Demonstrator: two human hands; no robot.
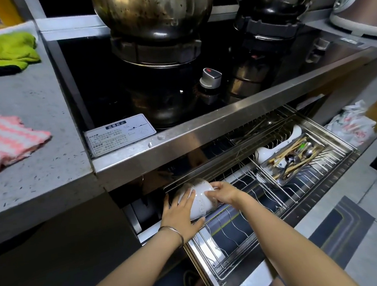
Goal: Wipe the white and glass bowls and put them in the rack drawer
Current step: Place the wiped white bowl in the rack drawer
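White bowl point(200, 201), tipped on its side, at 6 o'clock over left end of rack drawer point(225, 233). Held between left grip point(181, 214), fingers spread on its wall, and right grip point(224, 193), pinching near its base. Cutlery tray point(275, 182) at 3 o'clock in drawer. Pink striped cloth point(5, 145) at 9 o'clock, green cloth point(1, 50) at 10 o'clock, on surface point(38, 178).

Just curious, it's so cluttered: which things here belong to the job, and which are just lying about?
Job: white bowl, left hand and right hand holding it, rack drawer.
Lying about: green cloth, pink cloth (maybe for wiping), pots, cutlery tray, plastic bag.
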